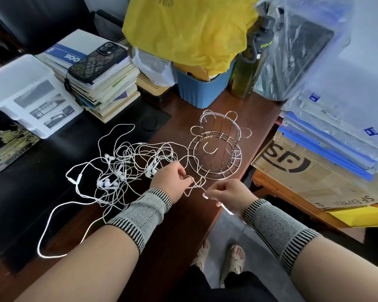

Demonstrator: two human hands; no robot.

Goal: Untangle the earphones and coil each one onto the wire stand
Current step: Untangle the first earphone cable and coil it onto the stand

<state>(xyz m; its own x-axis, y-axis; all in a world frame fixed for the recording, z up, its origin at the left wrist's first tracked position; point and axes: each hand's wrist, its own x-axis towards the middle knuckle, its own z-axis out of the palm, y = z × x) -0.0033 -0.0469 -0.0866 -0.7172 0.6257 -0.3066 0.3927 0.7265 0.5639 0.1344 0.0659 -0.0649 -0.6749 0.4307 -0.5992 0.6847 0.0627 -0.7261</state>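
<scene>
White earphones [118, 171] (tangled) lie left of the wire stand [216, 147]; one cord is pinched by left hand [170, 182] and right hand [227, 195] fingers.

earphones [122, 168] lie left of wire stand [215, 147]

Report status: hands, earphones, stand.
Both hands pinch one cable: left hand, right hand. Earphones one tangled heap on desk. Wire stand bare, nothing coiled. Stand unobstructed.
</scene>
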